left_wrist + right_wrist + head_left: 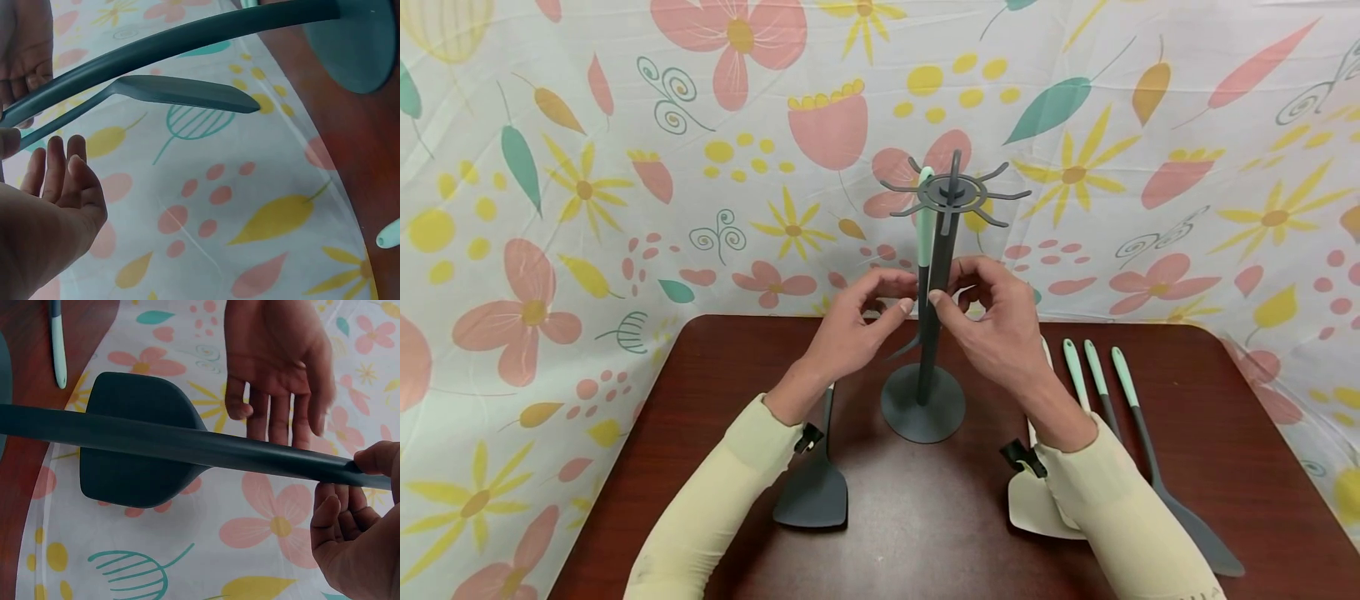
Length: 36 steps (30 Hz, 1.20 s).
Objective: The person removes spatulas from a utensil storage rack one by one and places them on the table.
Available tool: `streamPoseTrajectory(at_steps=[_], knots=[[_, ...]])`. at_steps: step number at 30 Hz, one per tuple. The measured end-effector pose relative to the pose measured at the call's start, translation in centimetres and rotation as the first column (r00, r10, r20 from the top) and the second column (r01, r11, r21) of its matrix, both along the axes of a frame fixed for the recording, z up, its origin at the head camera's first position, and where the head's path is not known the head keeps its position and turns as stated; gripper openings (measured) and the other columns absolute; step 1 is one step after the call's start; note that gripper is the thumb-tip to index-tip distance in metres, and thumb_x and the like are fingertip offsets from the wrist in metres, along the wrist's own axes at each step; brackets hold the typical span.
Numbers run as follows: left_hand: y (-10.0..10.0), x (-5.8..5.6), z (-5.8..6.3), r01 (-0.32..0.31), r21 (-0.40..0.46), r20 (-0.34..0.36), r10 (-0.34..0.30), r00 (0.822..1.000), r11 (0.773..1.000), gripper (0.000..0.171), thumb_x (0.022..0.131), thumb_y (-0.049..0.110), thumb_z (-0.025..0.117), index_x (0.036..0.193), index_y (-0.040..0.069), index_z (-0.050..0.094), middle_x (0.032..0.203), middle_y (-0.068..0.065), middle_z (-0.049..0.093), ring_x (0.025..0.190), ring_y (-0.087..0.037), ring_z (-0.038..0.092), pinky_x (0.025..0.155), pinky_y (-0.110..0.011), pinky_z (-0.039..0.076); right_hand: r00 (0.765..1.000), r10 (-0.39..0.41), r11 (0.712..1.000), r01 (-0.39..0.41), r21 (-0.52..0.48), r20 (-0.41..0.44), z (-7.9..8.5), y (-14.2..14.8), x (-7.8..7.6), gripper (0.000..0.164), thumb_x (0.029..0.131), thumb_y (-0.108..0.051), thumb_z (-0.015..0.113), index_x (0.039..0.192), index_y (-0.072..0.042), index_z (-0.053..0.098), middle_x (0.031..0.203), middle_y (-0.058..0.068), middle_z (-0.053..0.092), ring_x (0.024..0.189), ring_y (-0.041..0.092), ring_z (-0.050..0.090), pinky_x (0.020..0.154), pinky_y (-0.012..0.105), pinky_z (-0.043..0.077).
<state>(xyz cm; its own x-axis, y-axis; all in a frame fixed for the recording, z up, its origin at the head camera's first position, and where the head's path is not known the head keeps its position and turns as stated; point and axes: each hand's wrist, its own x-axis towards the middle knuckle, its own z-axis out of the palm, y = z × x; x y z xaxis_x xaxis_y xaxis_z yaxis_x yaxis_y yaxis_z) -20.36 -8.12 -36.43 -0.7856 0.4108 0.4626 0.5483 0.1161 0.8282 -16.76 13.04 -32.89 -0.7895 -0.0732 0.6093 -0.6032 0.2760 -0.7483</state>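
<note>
A dark grey utensil stand (942, 275) rises from a round base, with a ring of hooks on top. Beside its pole hangs a dark turner (181, 94) with a mint-green handle, its head facing down. My right hand (996, 321) grips the pole, thumb on the near side and fingers behind. My left hand (861, 321) is close to the turner's shaft at the left, fingers loosely bent and thumb apart from it. In the right wrist view, the turner's wide blade (144, 481) shows behind the pole.
Another dark turner (812, 496) lies on the brown table (910, 517) at the left. A cream-coloured utensil (1037, 508) lies partly under my right forearm. Further right are several mint-handled utensils, including a dark turner (1202, 533). A floral cloth (700, 167) hangs behind the table.
</note>
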Motion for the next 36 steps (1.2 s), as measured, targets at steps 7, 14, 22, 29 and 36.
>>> streamPoseTrajectory(at_steps=[7,14,22,29,36], knots=[[0.7,-0.4,0.6,0.022,0.024,-0.019,-0.022,1.000,0.999,0.032,0.105,0.012,0.068,0.137,0.010,0.065,0.122,-0.001,0.073,0.109,-0.013,0.069,0.084,-0.036,0.054,1.000,-0.009,1.000,0.009,0.011,-0.002,0.0,0.0,0.0,0.011,0.096,-0.006,0.076,0.107,-0.006,0.073,0.094,0.002,0.071,0.083,0.017,0.066,0.072,0.027,0.051],[1.1,-0.7,0.9,0.018,0.016,0.010,-0.018,1.000,1.000,0.030,0.105,0.012,0.069,0.135,0.010,0.066,0.119,-0.001,0.075,0.107,-0.013,0.069,0.086,-0.036,0.054,1.000,-0.013,1.000,0.013,0.010,0.002,0.0,-0.1,0.0,0.010,0.096,-0.005,0.075,0.107,-0.007,0.074,0.095,0.002,0.072,0.084,0.017,0.066,0.072,0.026,0.051],[1.1,-1.1,1.0,0.035,0.014,0.008,-0.035,0.999,0.999,0.025,0.104,0.010,0.069,0.129,0.009,0.069,0.115,-0.002,0.076,0.102,-0.014,0.071,0.084,-0.043,0.055,1.000,-0.016,1.000,0.016,0.017,0.005,0.0,0.0,0.0,0.011,0.097,-0.006,0.075,0.107,-0.007,0.074,0.095,0.002,0.072,0.085,0.017,0.066,0.072,0.025,0.051],[1.0,-1.3,1.2,0.043,0.012,0.009,-0.043,0.999,0.999,0.022,0.104,0.010,0.070,0.126,0.011,0.071,0.112,-0.001,0.077,0.100,-0.017,0.072,0.084,-0.042,0.056,1.000,-0.016,1.000,0.016,0.019,0.002,0.0,0.0,0.0,0.011,0.097,-0.006,0.075,0.108,-0.007,0.074,0.096,0.002,0.072,0.085,0.017,0.066,0.073,0.025,0.052],[0.8,-1.5,1.2,0.061,0.040,0.031,-0.063,0.998,0.997,0.020,0.104,0.009,0.070,0.124,0.010,0.071,0.113,-0.005,0.076,0.101,-0.025,0.074,0.084,-0.036,0.057,1.000,-0.016,1.000,0.016,0.021,0.002,0.0,0.0,0.1,0.011,0.097,-0.006,0.075,0.107,-0.007,0.074,0.096,0.002,0.072,0.084,0.017,0.067,0.073,0.025,0.051]])
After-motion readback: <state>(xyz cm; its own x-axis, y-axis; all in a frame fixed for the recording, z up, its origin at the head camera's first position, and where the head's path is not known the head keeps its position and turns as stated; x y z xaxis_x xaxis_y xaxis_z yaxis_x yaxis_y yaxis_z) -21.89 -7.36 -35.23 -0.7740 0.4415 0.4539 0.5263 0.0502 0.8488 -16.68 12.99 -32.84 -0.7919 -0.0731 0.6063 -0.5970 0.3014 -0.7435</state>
